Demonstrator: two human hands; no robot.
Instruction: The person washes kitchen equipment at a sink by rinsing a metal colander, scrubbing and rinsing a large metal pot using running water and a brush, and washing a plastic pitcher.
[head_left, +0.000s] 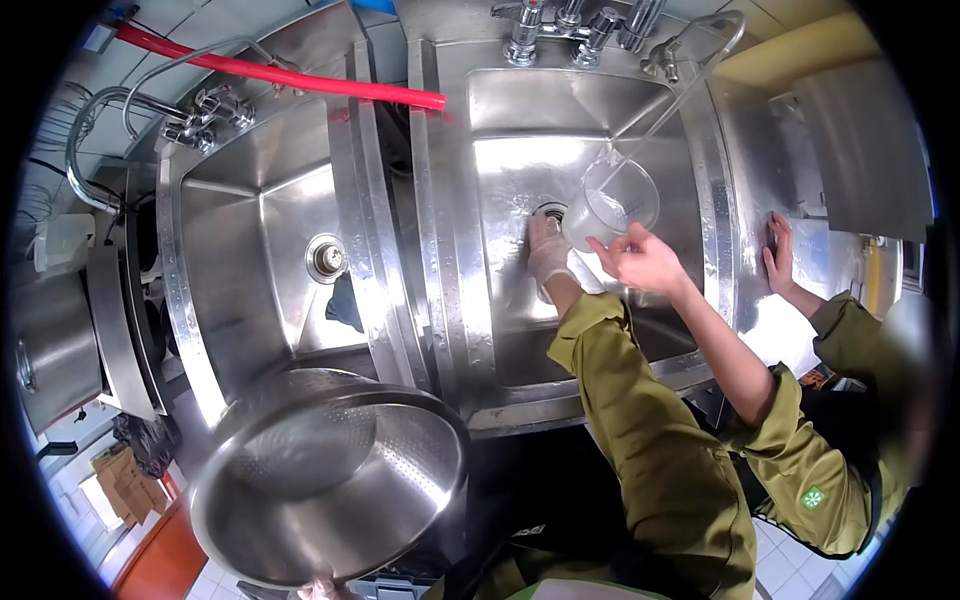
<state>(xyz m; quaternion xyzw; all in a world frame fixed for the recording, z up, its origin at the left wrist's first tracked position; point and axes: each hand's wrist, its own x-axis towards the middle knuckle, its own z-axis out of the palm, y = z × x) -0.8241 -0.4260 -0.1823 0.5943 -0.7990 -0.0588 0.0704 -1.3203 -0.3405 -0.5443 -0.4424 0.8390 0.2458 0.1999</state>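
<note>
At the bottom edge, my gloved left hand [325, 589] grips the rim of a large steel colander [410, 465], which is tilted beside the sinks. My right hand [547, 250], in a clear glove, reaches into the right sink [510, 330]. Its fingers stretch toward the drain [552, 212] and seem to lie on the basin floor near it. Just to the right, a co-worker's bare hand [640, 262] holds a clear measuring jug [618, 200] under a thin spout [690, 92]. Whether water is running is hard to tell.
The left sink [225, 250] has its own drain [325, 258] and a dark cloth [344, 302]. Across the divider lies a red hose [290, 75]. Taps [560, 35] line the back. The co-worker's other hand [779, 255] rests on the right-hand steel surface.
</note>
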